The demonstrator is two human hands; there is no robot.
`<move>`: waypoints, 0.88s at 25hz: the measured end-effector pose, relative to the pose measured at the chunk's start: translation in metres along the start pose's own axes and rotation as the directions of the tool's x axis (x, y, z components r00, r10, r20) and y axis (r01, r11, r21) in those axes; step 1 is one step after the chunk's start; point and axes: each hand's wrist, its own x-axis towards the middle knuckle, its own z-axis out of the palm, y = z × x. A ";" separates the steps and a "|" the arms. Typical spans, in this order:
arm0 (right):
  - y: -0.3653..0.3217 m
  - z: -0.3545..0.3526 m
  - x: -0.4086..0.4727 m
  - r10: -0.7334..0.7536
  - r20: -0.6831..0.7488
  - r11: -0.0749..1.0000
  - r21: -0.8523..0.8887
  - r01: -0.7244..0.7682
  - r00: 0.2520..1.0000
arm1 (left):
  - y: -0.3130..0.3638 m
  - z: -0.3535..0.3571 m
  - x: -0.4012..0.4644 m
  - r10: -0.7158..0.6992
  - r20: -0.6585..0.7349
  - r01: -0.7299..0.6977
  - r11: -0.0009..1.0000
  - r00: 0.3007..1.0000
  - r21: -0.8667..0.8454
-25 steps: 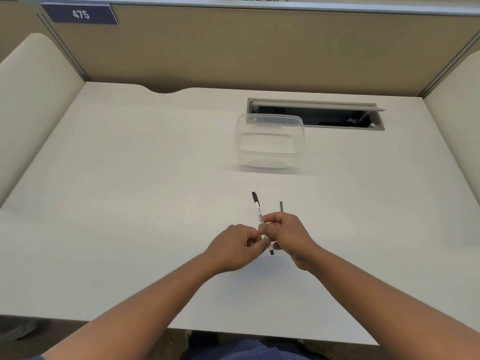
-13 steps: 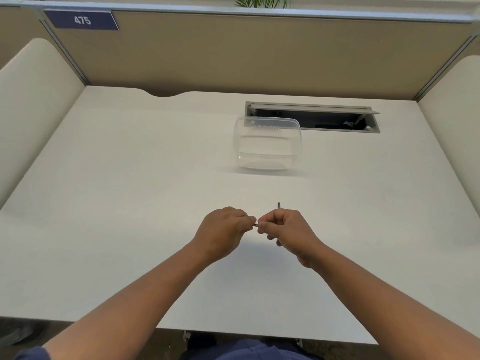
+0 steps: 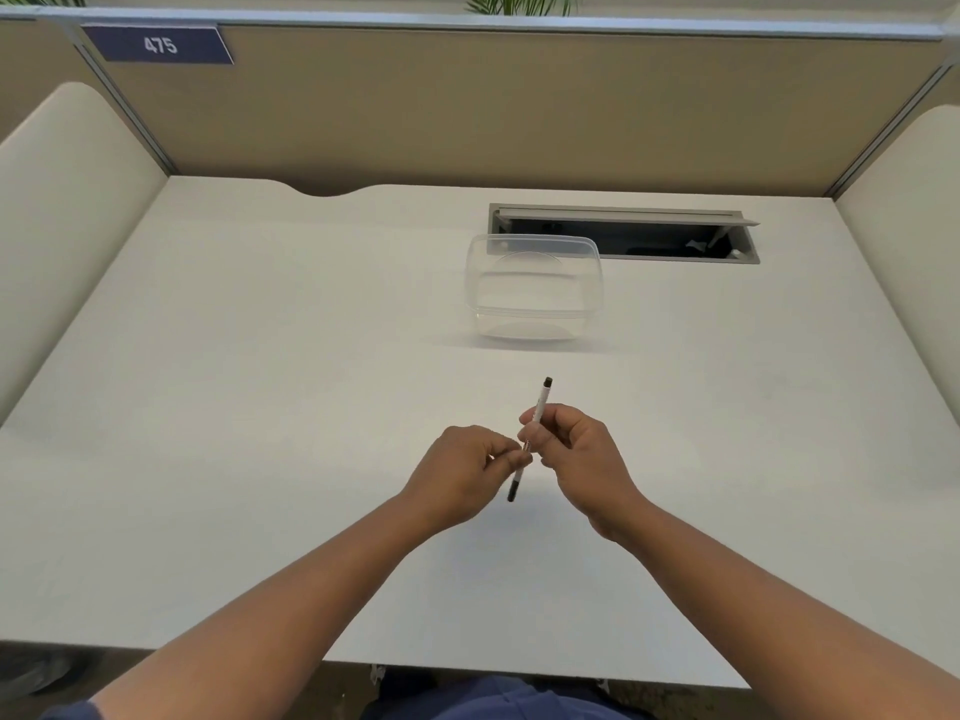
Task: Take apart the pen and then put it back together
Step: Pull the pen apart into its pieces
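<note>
Above the desk's [image 3: 260,407] near-centre, I pinch the pen [image 3: 539,407] with both hands: right hand [image 3: 582,459] clamps the upper barrel, left hand [image 3: 462,475] grips the lower end. Its long axis tilts away toward the far edge, between the fingertips.

A white, smooth rectangular worktop [image 3: 260,407] fills the space between tan partition walls at the far edge and cream padded panels at the left and right edges. Its far edge dips in a shallow curved notch towards the far left corner. A grey rectangular cable hatch [image 3: 623,233] is set into the surface near the far edge, right of centre, with its lid raised. 1 clear, empty rectangular plastic container [image 3: 535,291] stands directly on the worktop, just in front of the hatch's left end, casting a soft shadow towards the near edge.
</note>
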 end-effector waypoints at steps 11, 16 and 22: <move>0.005 -0.006 -0.004 -0.048 0.107 0.945 -0.318 0.080 0.993 | 0.007 -0.029 0.011 -0.003 -0.125 -0.011 0.993 0.992 -0.117; -0.005 -0.015 0.001 -0.094 0.250 0.695 -0.677 0.243 0.964 | 0.003 -0.026 0.003 0.065 -0.008 -0.065 0.998 0.998 0.025; -0.013 -0.007 0.006 -0.069 0.364 0.340 -0.867 0.365 0.929 | 0.001 -0.019 -0.002 0.046 0.204 -0.099 0.960 0.978 0.261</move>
